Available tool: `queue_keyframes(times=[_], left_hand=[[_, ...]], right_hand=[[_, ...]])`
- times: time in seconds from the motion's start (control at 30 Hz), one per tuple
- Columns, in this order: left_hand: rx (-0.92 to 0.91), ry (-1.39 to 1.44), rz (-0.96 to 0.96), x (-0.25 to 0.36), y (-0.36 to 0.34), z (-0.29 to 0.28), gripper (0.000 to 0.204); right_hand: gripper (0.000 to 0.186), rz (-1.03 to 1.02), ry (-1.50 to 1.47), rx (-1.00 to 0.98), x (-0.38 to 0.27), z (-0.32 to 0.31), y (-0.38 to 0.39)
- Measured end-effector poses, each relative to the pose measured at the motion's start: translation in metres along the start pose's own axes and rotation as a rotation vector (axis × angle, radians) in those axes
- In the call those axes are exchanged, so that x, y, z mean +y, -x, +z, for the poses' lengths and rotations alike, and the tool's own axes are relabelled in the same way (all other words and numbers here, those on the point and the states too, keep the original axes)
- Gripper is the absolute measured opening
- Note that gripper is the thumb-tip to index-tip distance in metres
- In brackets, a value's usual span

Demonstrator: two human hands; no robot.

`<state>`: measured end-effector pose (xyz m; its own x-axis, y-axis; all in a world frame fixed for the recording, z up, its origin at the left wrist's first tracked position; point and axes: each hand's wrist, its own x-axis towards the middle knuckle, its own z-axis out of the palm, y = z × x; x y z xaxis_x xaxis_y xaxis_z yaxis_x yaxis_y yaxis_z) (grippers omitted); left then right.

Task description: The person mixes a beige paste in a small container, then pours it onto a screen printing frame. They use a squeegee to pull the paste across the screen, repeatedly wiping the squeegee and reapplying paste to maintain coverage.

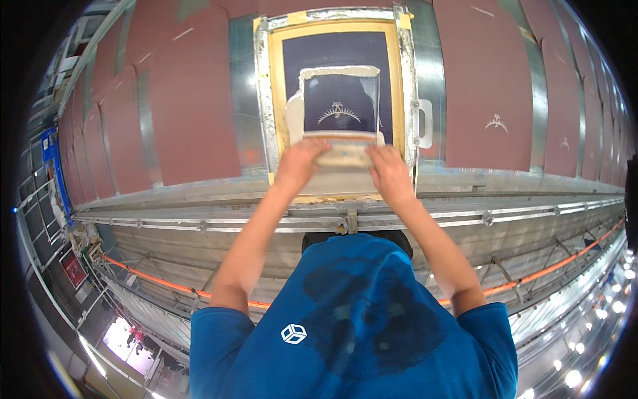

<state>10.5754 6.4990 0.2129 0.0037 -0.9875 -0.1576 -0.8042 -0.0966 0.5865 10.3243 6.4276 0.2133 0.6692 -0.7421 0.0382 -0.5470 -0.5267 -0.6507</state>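
Both my hands grip a wooden-handled squeegee (pixel 347 154), one at each end. My left hand (pixel 300 163) has its fingers wrapped round the left end; my right hand (pixel 391 174) clasps the right end. The squeegee lies across the near part of a screen-printing frame (pixel 268 100), whose metal border carries yellow tape along its inside. Beyond the blade, the dark mesh (pixel 335 48) shows a pale arched design. Whitish ink (pixel 340 70) rims the design area at the far edge and down the sides. What lies beneath the frame is hidden.
Dark red fabric panels (pixel 193 100) lie on the shiny metal table to the left. More panels (pixel 488 86) lie to the right, some with a small pale print. A metal rail (pixel 432 218) runs along the table's near edge. An orange pipe (pixel 551 269) runs below it.
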Motion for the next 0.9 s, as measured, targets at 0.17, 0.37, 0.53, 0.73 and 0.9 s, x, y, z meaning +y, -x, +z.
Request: queue_keyframes(times=[0.17, 0.37, 0.53, 0.73, 0.9], left_hand=[[0.056, -0.028, 0.058, 0.009, 0.035, 0.008, 0.059], [0.009, 0.020, 0.038, 0.021, 0.036, 0.007, 0.062], [0.100, 0.041, 0.090, 0.013, 0.057, 0.023, 0.064], [0.241, 0.100, 0.101, -0.011, 0.097, -0.005, 0.065], [0.296, 0.018, -0.009, -0.104, 0.160, -0.069, 0.066]], right_hand=[[0.049, 0.119, -0.289, -0.049, 0.013, -0.025, 0.010], [0.029, 0.422, -0.110, 0.433, 0.131, -0.038, -0.070], [0.023, 0.495, -0.334, 0.469, 0.114, -0.034, -0.082], [0.022, 0.493, -0.366, 0.497, 0.035, -0.038, -0.099], [0.020, 0.326, -0.476, 0.561, -0.058, 0.077, -0.144]])
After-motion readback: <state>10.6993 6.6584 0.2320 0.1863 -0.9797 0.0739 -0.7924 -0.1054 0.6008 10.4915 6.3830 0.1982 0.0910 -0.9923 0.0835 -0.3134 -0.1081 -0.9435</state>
